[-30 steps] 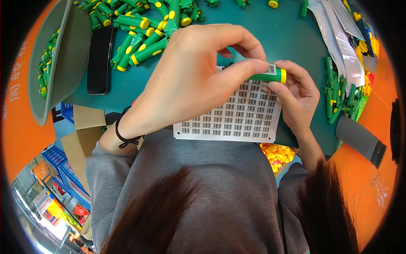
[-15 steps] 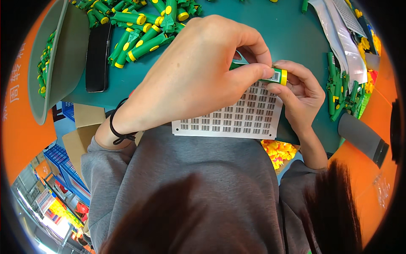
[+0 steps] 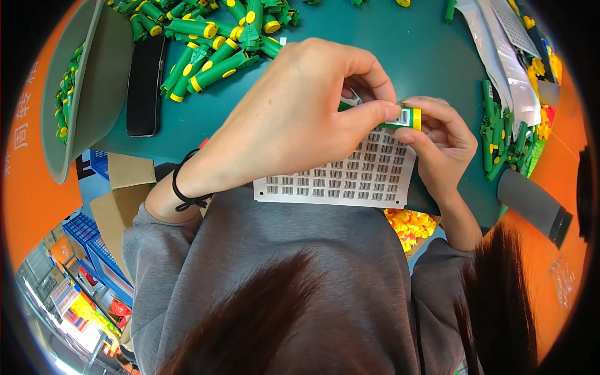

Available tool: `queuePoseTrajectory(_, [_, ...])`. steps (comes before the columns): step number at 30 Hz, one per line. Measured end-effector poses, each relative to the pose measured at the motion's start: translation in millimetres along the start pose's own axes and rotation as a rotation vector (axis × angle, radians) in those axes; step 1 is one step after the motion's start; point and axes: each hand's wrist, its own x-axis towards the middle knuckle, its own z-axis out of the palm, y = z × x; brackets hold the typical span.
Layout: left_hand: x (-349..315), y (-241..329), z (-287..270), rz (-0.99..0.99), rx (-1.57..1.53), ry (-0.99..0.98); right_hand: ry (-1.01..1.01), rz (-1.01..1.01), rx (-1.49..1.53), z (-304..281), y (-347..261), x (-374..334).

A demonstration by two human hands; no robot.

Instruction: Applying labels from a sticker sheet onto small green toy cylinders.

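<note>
A green tube with a yellow end cap (image 3: 417,119) lies level between my hands. My right hand (image 3: 445,140) grips the tube by its capped end, fingers behind and thumb below. From the left, my left hand (image 3: 312,103) reaches across and pinches the tube, its thumb tip at the edge of a small white barcode label (image 3: 404,117) on the green side. The tube's far end is hidden behind my left hand. Beneath both hands lies a white sheet of barcode stickers (image 3: 331,195), partly covered by my left hand.
A heap of green tubes (image 3: 215,65) lies at the back left, beside a black phone (image 3: 145,87) and a grey-green bin (image 3: 103,94). More green tubes (image 3: 494,134) and plastic packets (image 3: 500,56) sit at right, above a dark grey cylinder (image 3: 531,203). The green table (image 3: 431,37) ends near my body.
Both hands have shifted slightly, the left one a little downward. The tube has turned a little toward level, and its barcode label shows more fully beside my left thumb.
</note>
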Motion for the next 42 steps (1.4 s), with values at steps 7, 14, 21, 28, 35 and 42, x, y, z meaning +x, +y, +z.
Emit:
queuePoseTrajectory(7, [-2.3,-5.5,-2.4,0.017,-0.056,-0.014,-0.047,-0.038,0.037,0.1,3.5,0.3])
queuePoseTrajectory(14, [-4.8,-2.8,-3.3,-0.002,-0.056,0.002,-0.042,-0.021,0.042,1.6,2.4,-0.3])
queuePoseTrajectory(21, [-3.6,1.5,-6.6,0.055,0.024,0.007,-0.048,-0.036,0.054,-1.2,4.8,-1.4])
queuePoseTrajectory(28, [-2.2,1.7,-5.2,0.056,0.043,0.003,0.002,-0.024,0.010,0.6,2.6,-1.7])
queuePoseTrajectory(35, [-0.7,1.2,-3.6,0.055,0.066,-0.010,-0.074,-0.124,0.002,-3.2,6.5,-0.1])
queuePoseTrajectory(42, [-1.8,2.3,-2.5,0.015,0.036,-0.020,-0.090,-0.135,-0.016,-4.5,7.1,-0.5])
